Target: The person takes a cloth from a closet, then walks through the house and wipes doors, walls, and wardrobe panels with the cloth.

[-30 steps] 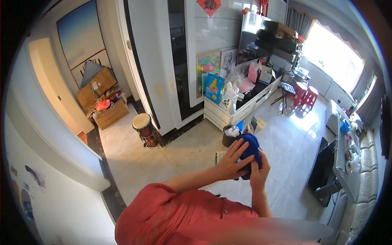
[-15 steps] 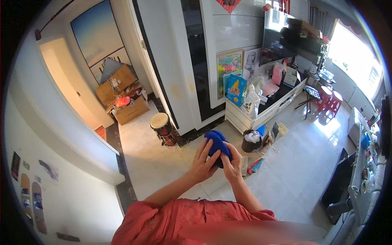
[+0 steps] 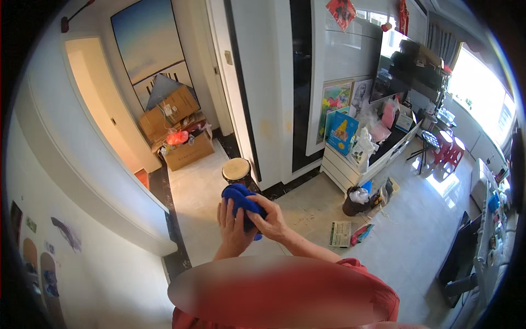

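A bright blue, soft-looking bundle, with a darker side, is held up in front of my body; it looks like bunched cloth, but its exact kind cannot be made out. My left hand wraps its near left side, fingers spread over the surface. From the right, my right hand grips it, thumb across the front. Another bit of blue peeks out below my hands. Just beyond the bundle stands a drum with a pale round top, its lower body mostly hidden.
Cardboard boxes are piled in the doorway area at the far left. A black bin stands by the white cabinet, near papers on the tiles. Red stools are at the far right, and a curved white wall runs along the left.
Both hands have shifted left in view with the blue bundle, which now overlaps the drum. The view has turned, so the room sits farther right. My grip stays on the bundle.
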The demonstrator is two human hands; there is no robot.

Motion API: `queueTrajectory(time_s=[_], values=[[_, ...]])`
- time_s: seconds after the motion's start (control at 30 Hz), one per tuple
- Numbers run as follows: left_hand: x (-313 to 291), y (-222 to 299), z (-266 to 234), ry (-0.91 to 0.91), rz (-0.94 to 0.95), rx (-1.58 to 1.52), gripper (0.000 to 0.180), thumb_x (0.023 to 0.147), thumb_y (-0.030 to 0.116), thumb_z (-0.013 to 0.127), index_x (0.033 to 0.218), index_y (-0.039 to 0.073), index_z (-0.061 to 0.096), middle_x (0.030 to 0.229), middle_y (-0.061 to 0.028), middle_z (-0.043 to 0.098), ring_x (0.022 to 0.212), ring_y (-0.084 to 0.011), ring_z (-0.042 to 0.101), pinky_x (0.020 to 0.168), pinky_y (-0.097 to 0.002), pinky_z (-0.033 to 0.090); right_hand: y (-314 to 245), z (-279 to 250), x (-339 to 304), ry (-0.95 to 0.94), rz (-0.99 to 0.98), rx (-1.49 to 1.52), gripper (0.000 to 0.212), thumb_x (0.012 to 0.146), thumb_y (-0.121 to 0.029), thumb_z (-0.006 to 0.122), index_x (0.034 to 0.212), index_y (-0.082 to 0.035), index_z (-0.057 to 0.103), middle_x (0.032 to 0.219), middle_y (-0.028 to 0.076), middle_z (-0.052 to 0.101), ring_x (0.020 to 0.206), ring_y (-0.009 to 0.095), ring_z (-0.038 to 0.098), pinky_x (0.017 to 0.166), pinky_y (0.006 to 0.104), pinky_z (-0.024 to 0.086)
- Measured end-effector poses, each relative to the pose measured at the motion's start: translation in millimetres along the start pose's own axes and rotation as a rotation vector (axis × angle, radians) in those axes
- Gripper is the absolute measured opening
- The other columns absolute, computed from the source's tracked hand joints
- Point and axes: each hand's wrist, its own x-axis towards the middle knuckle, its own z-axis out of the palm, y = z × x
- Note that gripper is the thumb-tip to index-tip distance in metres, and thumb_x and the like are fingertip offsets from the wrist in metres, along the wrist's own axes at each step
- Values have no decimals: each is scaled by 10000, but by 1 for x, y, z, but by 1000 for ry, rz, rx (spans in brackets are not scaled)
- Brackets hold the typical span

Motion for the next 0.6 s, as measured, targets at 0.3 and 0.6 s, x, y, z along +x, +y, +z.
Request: queueTrajectory(time_s=[0.3,0.6], values=[[-5,-140,-58,16,8,71,696,760,226,747,1295,-30,383,1394,-317,365,1260,-513,385,1028,-607,322,31,130,70,-87,-20,-121,398,849,-187,651,1161,35,542,988,187,629,872,273,633,765,346,498],[-10,-246,-49,45,-152,112,721,793,361,705,1329,-9,395,1383,-298,391,1246,-470,419,1030,-601,324,98,182,149,-406,-24,-121,592,844,-303,677,1265,63,481,1178,257,579,1080,335,580,932,393,447]])
